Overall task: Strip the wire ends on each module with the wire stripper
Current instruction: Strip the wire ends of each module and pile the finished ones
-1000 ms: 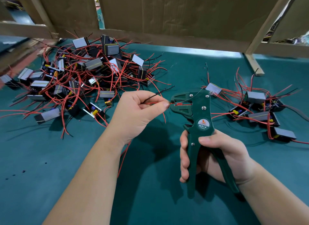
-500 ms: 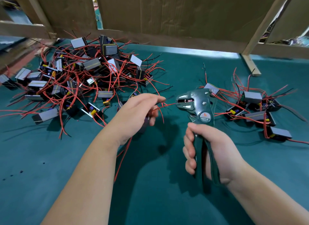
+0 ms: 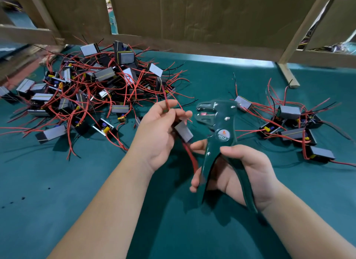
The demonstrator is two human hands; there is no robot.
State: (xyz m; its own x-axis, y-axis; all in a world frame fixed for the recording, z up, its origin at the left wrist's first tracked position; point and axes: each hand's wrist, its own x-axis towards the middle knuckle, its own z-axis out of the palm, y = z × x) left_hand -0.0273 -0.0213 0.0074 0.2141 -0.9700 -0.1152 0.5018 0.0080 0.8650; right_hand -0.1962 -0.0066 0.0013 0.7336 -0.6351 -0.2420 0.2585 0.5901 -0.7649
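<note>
Right hand: nearest the camera, it is wrapping thumb and fingers round both handles of the green wire stripper, clamped on but not squeezing; the handles are standing spread.
Stripper head: pointing left toward the other hand, the jaws are sitting parted, with no wire between them yet.
Left hand: thumb and fingers are pinching a red lead that is sticking up past the knuckles.
Module in hand: the grey-faced block is hanging against the left fingers, just beside the stripper head; whether the fingers are gripping it too cannot be told. Another red lead is trailing down from it in front of the right fingers.
Step in hand: by the look of it, she or he is lining up the next lead end for the jaws.
Doing it well: the lead end likely wants feeding straight and square into the open jaws, pinched close behind the tip so it is not bending away, then one firm squeeze.
Watch for: the trailing lead is hanging near the handles and could be getting caught as they close.
Green mat: bare cloth is lying below both forearms.
Unstripped heap: a big tangle of modules and red leads is crowding the left, well apart from the hands.
Smaller group: modules are lying to the right, behind the stripper.
Far edge: a cardboard wall and a wooden batten are closing off the back.
</note>
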